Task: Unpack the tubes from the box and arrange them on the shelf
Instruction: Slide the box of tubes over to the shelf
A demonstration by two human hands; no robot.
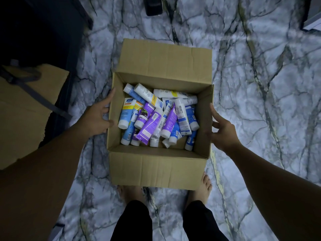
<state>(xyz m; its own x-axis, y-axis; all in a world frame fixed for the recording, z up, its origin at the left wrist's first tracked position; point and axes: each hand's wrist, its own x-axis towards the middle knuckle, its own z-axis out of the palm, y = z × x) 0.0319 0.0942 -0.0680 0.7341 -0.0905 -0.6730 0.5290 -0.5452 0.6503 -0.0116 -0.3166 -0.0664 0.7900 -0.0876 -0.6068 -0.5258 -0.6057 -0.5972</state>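
An open cardboard box (156,167) stands on the marble floor right in front of my bare feet. Inside lies a loose heap of several tubes (158,117), white, blue and purple, with white caps. My left hand (99,117) lies against the outside of the box's left wall, fingers straight and thumb touching the wall. My right hand (221,131) is at the box's right wall with fingers spread and relaxed, fingertips at the rim. Neither hand holds a tube. No shelf shows in this view.
A second brown carton (22,112) with a grey strap across it sits to the left, next to dark furniture (38,28). A black object (153,6) stands at the top centre. A pale edge (312,21) shows at the top right. Marble floor (260,84) surrounds the box.
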